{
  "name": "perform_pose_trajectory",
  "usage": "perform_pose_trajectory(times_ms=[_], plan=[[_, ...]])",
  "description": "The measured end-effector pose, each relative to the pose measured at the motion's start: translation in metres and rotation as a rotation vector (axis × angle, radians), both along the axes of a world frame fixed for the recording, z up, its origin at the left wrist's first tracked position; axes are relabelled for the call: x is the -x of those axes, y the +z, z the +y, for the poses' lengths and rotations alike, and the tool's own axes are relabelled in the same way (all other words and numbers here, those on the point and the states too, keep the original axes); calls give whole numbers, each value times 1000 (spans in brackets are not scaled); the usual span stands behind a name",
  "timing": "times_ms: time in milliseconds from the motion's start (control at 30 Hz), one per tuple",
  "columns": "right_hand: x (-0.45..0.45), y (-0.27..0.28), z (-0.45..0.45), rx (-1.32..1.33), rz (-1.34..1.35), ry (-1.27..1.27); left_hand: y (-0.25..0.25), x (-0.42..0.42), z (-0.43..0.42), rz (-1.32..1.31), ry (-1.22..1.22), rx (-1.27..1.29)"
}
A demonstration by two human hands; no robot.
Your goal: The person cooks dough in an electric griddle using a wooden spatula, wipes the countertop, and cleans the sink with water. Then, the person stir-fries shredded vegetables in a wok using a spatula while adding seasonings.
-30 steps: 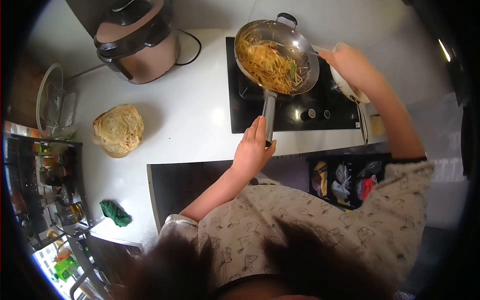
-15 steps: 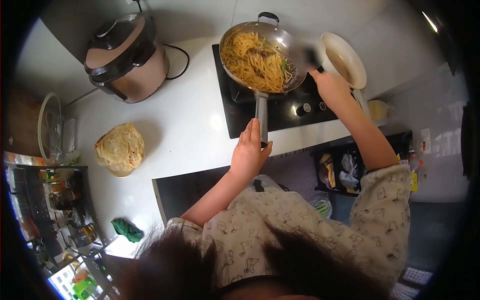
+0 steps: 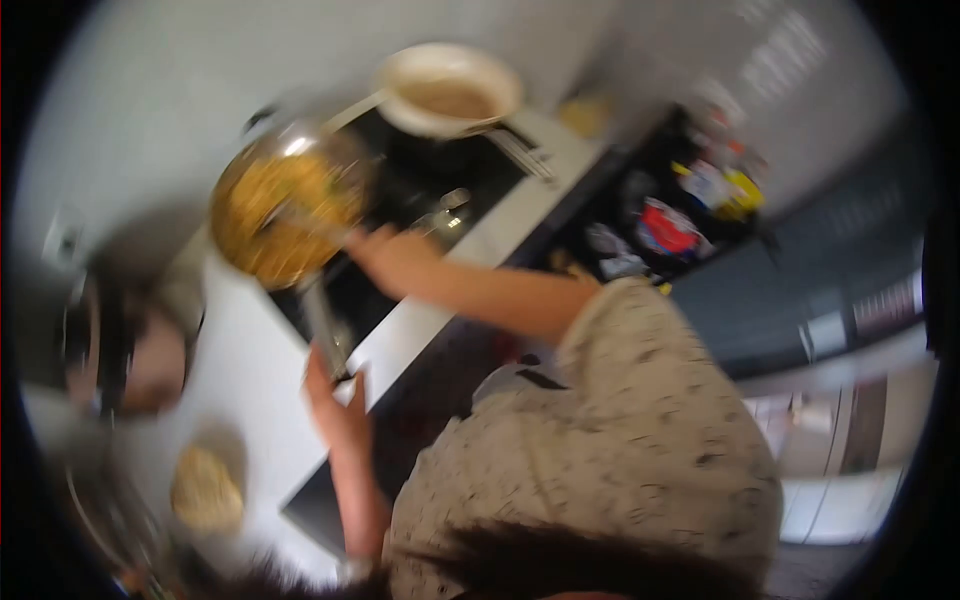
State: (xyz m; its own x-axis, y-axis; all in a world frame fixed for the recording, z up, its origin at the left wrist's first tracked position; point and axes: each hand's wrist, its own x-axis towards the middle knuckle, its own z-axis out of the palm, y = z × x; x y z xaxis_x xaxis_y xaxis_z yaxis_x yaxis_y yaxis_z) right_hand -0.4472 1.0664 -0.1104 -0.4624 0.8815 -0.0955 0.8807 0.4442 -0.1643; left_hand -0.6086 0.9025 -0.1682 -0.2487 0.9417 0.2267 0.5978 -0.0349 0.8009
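Note:
A metal wok (image 3: 225, 215) full of yellow noodles (image 3: 290, 190) sits on the black stove. My left hand (image 3: 340, 415) is at the near end of the wok's handle (image 3: 320, 315), which lies between its fingers and thumb. Over the near right rim reaches my right hand (image 3: 385, 255), closed around a spatula (image 3: 295, 218) whose end is in the noodles. Motion blur smears the right fingers and the spatula's outline.
Behind the stove's right part stands a large pale bowl (image 3: 450, 90) with brown residue. A stack of flatbreads (image 3: 207, 490) and a pink and black cooker (image 3: 130, 350) are at the left. An open drawer (image 3: 590, 215) holds colourful packets.
The view has swung to the right, so wok and counter appear farther left and tilted. My right hand has brought the spatula from the wok's right side in over the noodles.

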Motion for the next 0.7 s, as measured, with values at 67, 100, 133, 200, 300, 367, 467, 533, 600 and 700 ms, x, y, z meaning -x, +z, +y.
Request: perform_pose_trajectory(times_ms=[67, 100, 133, 200, 300, 367, 467, 533, 600, 700], plan=[[-17, -7, 4, 25, 91, 29, -1, 6, -8, 139, 47, 7], [-31, -19, 4, -12, 140, 47, 13, -1, -11, 160, 100, 55], [-43, -25, 7, -42, 190, 87, 28, -3, -12, 184, 174, 111], [-106, 0, -9, -18, 251, 144, 44, -18, -12, 419, 272, -55], [-228, 39, -19, 129, 417, 140, 34, -31, 10, 694, 300, -416], [-328, 49, -25, 221, 636, 107, 37, -73, 36, 663, 291, -508], [-483, 57, -41, 145, 665, -329, 50, -138, 66, 624, 242, -627], [-575, 62, -61, -136, 578, -655, 76, -212, 76, 772, 150, -641], [-658, 54, -79, -403, 229, -977, 103, -308, 93, 570, 88, -556], [-742, 71, -97, -413, 230, -1165, 122, -374, 100, 453, -70, -472]])
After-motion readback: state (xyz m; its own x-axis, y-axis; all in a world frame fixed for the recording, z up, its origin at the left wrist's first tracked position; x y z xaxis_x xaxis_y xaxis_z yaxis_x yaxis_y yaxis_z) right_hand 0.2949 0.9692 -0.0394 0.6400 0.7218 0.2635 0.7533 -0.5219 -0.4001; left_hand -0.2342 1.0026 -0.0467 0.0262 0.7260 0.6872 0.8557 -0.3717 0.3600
